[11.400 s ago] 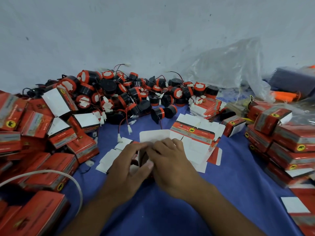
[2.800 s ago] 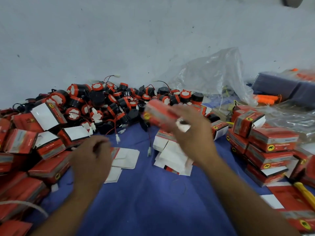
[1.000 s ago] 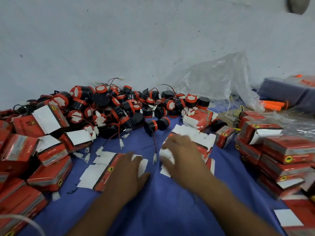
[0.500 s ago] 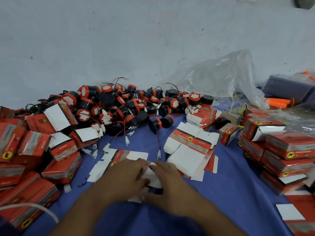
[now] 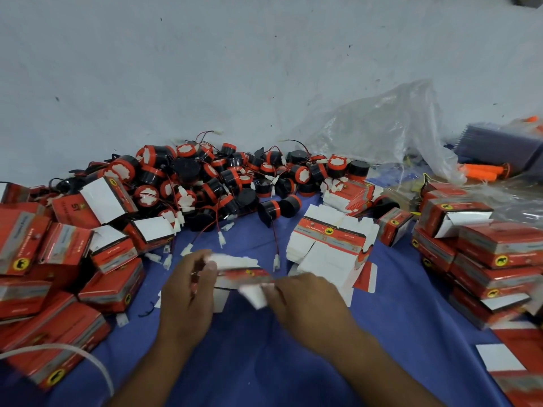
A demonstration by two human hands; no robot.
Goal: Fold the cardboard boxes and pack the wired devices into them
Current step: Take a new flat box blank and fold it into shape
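A flat red-and-white cardboard box blank (image 5: pixel 244 274) is held just above the blue cloth (image 5: pixel 264 362) between both hands. My left hand (image 5: pixel 188 292) pinches its left end and my right hand (image 5: pixel 302 301) pinches a white flap at its right end. A stack of flat box blanks (image 5: pixel 329 245) lies just beyond my right hand. A heap of black-and-red wired devices (image 5: pixel 223 180) with red wires and white plugs sits against the wall behind.
Folded red boxes are piled on the left (image 5: pixel 58 259) and stacked on the right (image 5: pixel 493 259). A clear plastic bag (image 5: pixel 382 127) and orange-handled items (image 5: pixel 482 171) lie at the back right. A white cord (image 5: pixel 88 365) curves at lower left.
Both hands have lifted a flat box blank off the cloth and pulled apart along it; half a second ago they were pressed together low over the blanks.
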